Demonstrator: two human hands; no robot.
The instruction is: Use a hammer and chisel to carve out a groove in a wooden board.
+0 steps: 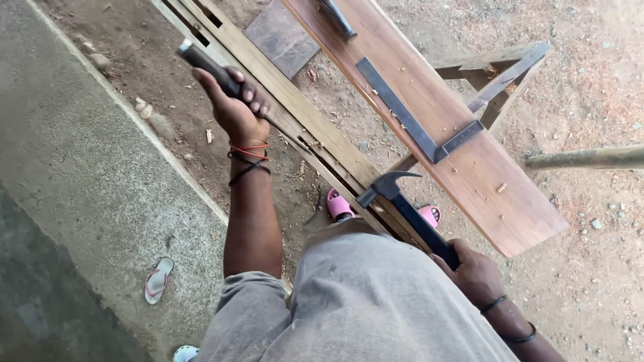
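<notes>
My left hand (235, 107) grips a chisel (204, 64) by its dark handle, the blade running down to a long wooden frame (315, 131) of pale slats that lies on the ground. My right hand (473, 271) holds a black claw hammer (402, 201) by its handle, the head raised just above the frame's near end. Red and black bands circle my left wrist, black bands my right. My grey clothing fills the bottom of the view.
A brown wooden bench (463, 161) carries a metal try square (419, 131) and a dark tool (337, 18). Pink sandals (339, 204) sit under the frame. A loose sandal (158, 279) lies on the concrete strip (80, 181) at left. Wood chips litter the dirt.
</notes>
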